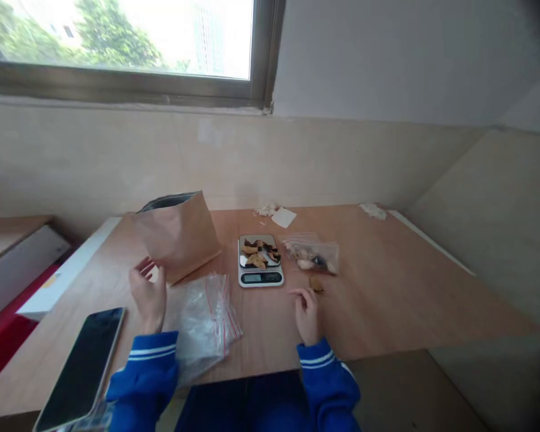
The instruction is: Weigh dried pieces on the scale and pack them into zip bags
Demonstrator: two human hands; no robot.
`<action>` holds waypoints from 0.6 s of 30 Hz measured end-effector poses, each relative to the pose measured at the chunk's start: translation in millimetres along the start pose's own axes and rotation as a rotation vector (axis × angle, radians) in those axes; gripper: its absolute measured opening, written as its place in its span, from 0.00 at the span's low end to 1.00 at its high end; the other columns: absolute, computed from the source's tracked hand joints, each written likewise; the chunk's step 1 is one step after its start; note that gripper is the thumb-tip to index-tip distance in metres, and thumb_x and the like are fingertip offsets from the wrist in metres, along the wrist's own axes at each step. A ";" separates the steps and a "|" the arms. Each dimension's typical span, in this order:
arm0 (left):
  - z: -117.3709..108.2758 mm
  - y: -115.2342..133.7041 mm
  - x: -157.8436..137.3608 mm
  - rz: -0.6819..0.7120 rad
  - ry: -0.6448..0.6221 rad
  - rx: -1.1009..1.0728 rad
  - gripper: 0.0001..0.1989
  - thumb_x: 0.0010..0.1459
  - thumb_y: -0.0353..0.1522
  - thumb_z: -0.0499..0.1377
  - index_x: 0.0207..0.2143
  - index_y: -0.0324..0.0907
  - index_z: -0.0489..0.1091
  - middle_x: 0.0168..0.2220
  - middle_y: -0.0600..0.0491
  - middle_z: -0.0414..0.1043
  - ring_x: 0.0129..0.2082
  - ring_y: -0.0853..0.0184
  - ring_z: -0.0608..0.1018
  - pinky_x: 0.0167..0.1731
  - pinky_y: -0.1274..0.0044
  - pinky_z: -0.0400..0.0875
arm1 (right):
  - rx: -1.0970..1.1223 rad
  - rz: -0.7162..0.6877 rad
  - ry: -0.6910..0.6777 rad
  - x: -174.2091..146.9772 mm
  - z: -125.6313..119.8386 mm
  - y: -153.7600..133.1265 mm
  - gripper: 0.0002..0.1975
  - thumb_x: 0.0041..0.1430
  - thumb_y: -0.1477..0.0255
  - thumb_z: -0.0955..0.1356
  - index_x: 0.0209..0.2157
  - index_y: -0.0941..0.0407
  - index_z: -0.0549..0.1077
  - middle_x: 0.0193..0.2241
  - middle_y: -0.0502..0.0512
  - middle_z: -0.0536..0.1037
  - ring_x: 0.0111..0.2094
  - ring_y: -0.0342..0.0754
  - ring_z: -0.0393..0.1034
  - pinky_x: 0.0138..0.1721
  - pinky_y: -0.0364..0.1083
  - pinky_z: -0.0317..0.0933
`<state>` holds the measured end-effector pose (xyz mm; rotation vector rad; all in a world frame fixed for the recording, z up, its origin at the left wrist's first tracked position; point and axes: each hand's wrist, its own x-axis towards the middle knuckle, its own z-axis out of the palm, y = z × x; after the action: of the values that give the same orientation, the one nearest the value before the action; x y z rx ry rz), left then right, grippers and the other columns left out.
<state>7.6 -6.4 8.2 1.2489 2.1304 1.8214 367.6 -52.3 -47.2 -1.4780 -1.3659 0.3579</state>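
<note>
My left hand (149,295) is beside the lower left side of a brown paper bag (180,240), fingers loosely bent and the thumb apart. The bag stands with its dark-lined mouth open. On a white kitchen scale (261,278) lie several dried brown pieces (257,254) with dark edges; the display is too small to read. My right hand (308,315) rests in front of the scale, to its right, with the index finger stretched out and the others curled. Just beyond it lies one loose dried piece (315,284). A filled clear zip bag (315,257) lies right of the scale.
Flat clear zip bags with red seals (207,318) lie between my arms on the wooden table (387,288). At the left front is a phone (83,366). A white paper square (284,217) and pale scraps (266,210) lie near the wall, below the window.
</note>
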 end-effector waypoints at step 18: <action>-63.6 183.2 -60.7 0.441 -0.044 -0.642 0.29 0.53 0.33 0.62 0.58 0.53 0.65 0.59 0.54 0.67 0.56 0.61 0.73 0.52 0.66 0.72 | 0.311 -0.207 0.253 5.3 -72.4 -128.5 0.20 0.67 0.68 0.59 0.59 0.52 0.65 0.61 0.61 0.63 0.60 0.57 0.61 0.54 0.60 0.63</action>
<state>109.6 -100.1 156.8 1.6055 1.1212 2.3321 355.3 -106.9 89.3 -1.0758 -1.1860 0.2300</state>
